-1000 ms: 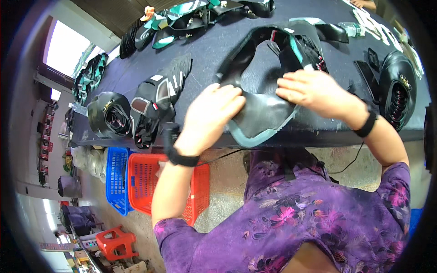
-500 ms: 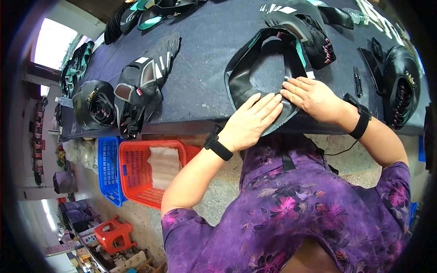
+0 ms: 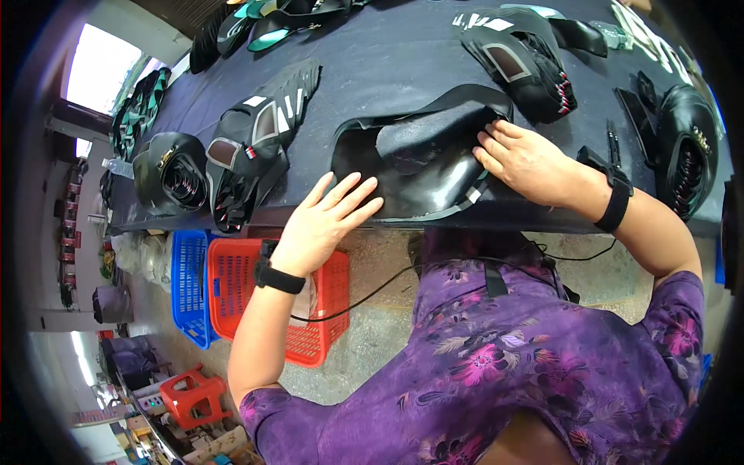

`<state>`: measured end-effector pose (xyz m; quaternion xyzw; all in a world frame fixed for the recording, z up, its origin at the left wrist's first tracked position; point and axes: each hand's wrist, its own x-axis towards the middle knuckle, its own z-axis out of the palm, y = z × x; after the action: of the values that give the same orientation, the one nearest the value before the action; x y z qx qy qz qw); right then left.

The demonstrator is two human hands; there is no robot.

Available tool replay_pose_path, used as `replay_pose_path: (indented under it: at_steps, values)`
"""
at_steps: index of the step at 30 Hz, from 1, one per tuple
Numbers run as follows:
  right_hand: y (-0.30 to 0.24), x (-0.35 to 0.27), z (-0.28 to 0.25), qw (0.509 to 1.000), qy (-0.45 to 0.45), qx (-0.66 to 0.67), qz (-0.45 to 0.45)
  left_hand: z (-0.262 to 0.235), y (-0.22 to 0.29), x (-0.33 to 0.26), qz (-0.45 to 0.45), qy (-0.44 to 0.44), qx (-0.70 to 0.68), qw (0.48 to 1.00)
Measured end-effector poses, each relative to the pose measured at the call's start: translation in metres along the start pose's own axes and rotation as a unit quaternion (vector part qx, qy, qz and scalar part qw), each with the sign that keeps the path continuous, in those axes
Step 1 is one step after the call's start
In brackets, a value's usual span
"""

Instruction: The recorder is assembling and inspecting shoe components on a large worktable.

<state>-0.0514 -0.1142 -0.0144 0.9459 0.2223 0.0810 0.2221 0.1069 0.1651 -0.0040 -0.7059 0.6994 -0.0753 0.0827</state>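
The left hand (image 3: 329, 221) has moved away from the right hand (image 3: 523, 167); half a second ago the two lay almost fingertip to fingertip, and now a wide stretch of the black shoe piece (image 3: 438, 190) separates them. Its fingers are now spread at the piece's lower left edge. The right hand's fingers, flat before, are now bent at the right edge. The piece itself has gone from a tall, rounded loop to a wider, lower shape, its opening squashed and slanting, its shiny front uncovered. The left forearm now hides most of the pale sheet (image 3: 312, 298) in the red basket (image 3: 225, 279).
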Motion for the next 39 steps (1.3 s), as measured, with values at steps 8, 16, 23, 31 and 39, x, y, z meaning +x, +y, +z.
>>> replay_pose_path:
  at_steps: [8, 16, 23, 31, 39]
  values:
    - [0.001, 0.007, 0.005, 0.996, -0.05, 0.072, -0.014, 0.027, 0.077, 0.08, -0.07, 0.167, -0.204, 0.962]
    - [-0.002, 0.002, -0.012, 0.997, -0.023, -0.041, -0.058, 0.042, 0.075, 0.089, -0.083, 0.238, -0.167, 0.953]
    - [0.037, 0.02, -0.021, 0.987, -0.073, -0.116, -0.08, 0.03, 0.064, 0.085, -0.042, 0.196, -0.138, 0.97]
    - [0.015, -0.012, -0.013, 0.996, -0.068, 0.035, 0.042, -0.007, 0.053, 0.088, -0.027, 0.049, -0.194, 0.979]
    - [0.019, -0.01, -0.011, 0.996, -0.044, 0.063, -0.044, 0.023, 0.086, 0.131, -0.19, 0.212, -0.164, 0.944]
